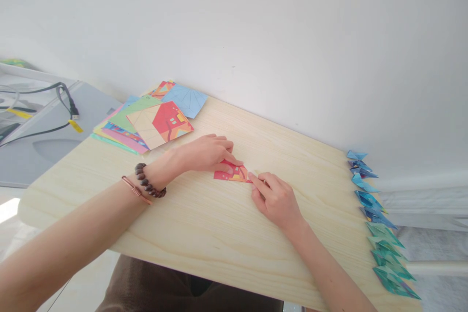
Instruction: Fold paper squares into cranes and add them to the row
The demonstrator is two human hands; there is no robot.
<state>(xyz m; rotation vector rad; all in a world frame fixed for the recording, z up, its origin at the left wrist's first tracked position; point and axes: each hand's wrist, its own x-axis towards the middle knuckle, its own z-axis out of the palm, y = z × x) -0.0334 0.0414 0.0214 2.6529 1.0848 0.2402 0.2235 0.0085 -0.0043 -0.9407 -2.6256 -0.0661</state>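
Observation:
A small folded piece of red and orange patterned paper (234,173) lies flat in the middle of a light wooden table (204,234). My left hand (206,152) rests over its left part, fingers stretched out and pressing it down. My right hand (275,198) touches its right end, index finger pushing along the edge and the other fingers curled. A bead bracelet and a thin copper band sit on my left wrist.
A fanned stack of coloured paper squares (146,122) lies at the table's far left. Several folded blue and green paper pieces (380,224) line the right edge. A white wall runs behind the table. A grey unit with cables (54,122) stands to the left.

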